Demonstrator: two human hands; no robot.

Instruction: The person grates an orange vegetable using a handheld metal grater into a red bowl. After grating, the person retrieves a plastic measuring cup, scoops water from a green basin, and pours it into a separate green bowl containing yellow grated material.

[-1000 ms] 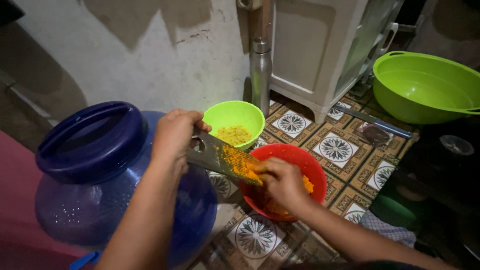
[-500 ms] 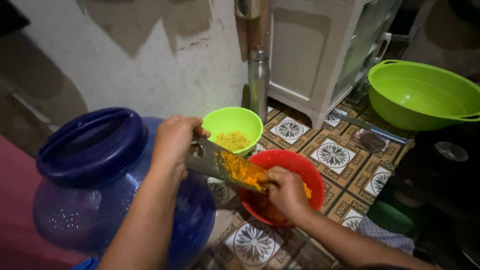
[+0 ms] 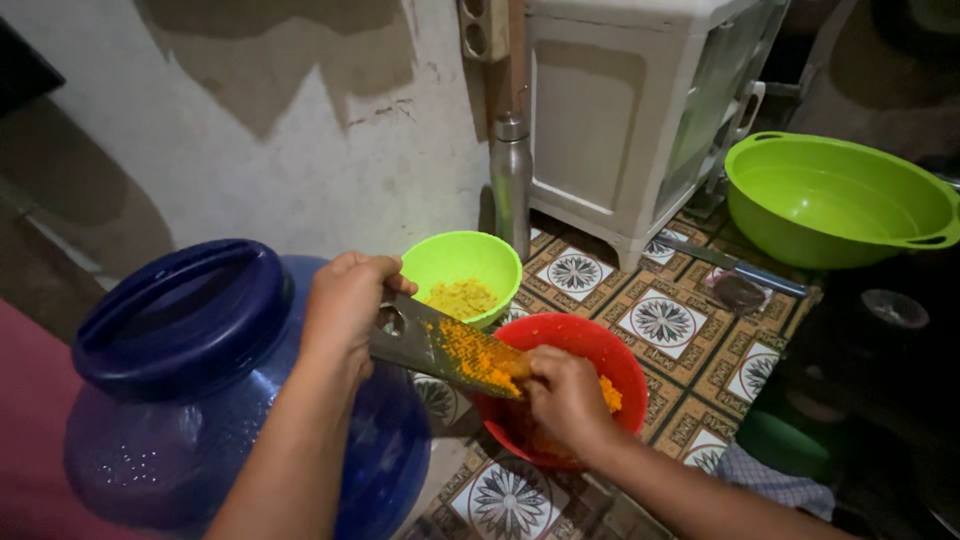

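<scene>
Orange pulp coats the grater (image 3: 440, 350), slanted over the red bowl (image 3: 610, 360). Left hand (image 3: 345, 300) keeps its fingers clenched on the grater's far end; right hand (image 3: 565, 395), lower than before, presses a root piece against its near end.

Patterned tile floor (image 3: 690, 345) (brown squares with white medallions) carrying the vessels: a red bowl (image 3: 600, 350) sitting beside a small green bowl (image 3: 455, 262); a steel bottle (image 3: 511, 180) standing against the wall; a white cabinet (image 3: 620, 120) resting behind; a blue water jug (image 3: 200, 380) standing at left; a large green basin (image 3: 840, 200) lying at right.
</scene>
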